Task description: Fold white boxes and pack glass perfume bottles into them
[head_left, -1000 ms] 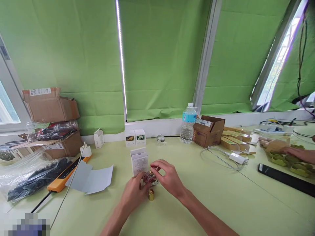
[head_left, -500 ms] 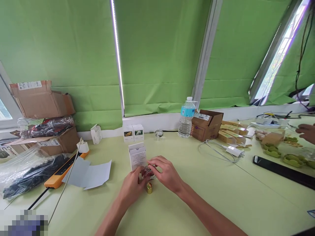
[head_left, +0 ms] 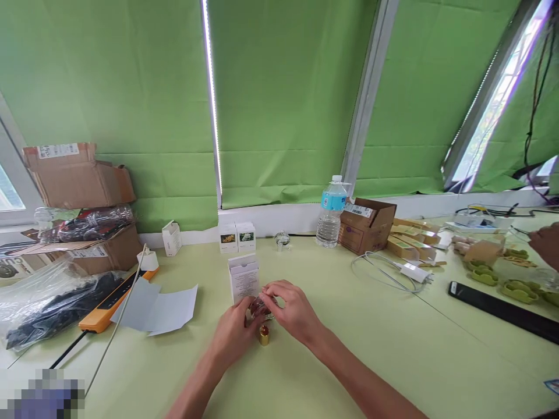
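A small clear glass bottle point(head_left: 261, 308) with a dark reddish tint sits low at the table, mostly covered by fingers. My left hand point(head_left: 236, 327) is closed around its left side. From the right, my right hand point(head_left: 293, 308) reaches over, its fingertips pinched at the bottle's top; whatever lies beneath them is hidden. Just in front of the bottle, a gold cylinder point(head_left: 264, 336), like a cap, stands on the table with a reddish tone on its top. Behind the hands rises a white carton point(head_left: 243, 278) with its top flap up.
Against the wall are two small white boxes point(head_left: 236, 237), a glass piece point(head_left: 282, 239), a water bottle point(head_left: 331, 212) and a brown carton point(head_left: 365, 226). An unfolded paper point(head_left: 163, 308) and orange power strip point(head_left: 98, 317) lie left. A charger point(head_left: 414, 272) lies right; another person's hand point(head_left: 545, 244) shows far right.
My right fingertips have closed lower over the bottle's top, covering a gold bit that showed there before. The cylinder's top looks reddish now. The view has shifted slightly.
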### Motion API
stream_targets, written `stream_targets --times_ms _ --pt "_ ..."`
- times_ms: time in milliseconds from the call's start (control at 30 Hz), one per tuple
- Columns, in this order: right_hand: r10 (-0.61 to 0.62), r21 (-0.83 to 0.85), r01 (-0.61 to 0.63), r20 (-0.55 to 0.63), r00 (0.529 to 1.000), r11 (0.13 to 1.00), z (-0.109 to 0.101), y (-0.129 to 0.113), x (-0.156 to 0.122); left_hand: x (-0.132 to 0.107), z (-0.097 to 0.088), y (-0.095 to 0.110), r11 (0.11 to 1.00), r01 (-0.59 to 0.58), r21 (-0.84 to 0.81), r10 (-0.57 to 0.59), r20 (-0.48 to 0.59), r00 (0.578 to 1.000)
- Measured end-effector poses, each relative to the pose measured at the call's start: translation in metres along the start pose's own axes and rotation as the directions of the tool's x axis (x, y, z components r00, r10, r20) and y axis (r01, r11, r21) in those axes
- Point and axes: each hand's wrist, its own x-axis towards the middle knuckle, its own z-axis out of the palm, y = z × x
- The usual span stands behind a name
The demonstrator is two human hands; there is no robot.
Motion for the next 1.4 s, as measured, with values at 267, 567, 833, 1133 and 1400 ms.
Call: stream_targets --times_ms 267,567,833,1133,1400 --pt "0.070 -0.023 -0.070 0.027 0.997 0.997 -0.001 -0.003 0.001 -0.001 0.000 -0.002 1.000 -0.002 0.003 0.002 0.005 1.000" --pt "0.049 -0.183 -0.041 0.042 0.998 0.982 0.000 -0.003 0.003 -0.001 -0.003 0.003 1.000 0.008 0.001 -0.008 0.011 1.000" --pt "0.081 -0.234 -0.059 0.083 0.993 0.971 -0.003 -0.008 0.010 -0.001 -0.003 0.003 0.999 0.021 0.025 -0.021 0.013 1.000" --pt "0.101 -0.084 -0.095 0.078 0.992 0.992 -0.008 -0.009 0.008 -0.001 -0.002 0.002 1.000 0.012 0.028 -0.012 0.002 1.000" --pt "0.068 -0.091 -0.062 0.065 0.996 0.994 -0.005 -0.008 0.007 -0.001 -0.003 0.004 1.000 0.005 0.026 -0.005 0.007 1.000"
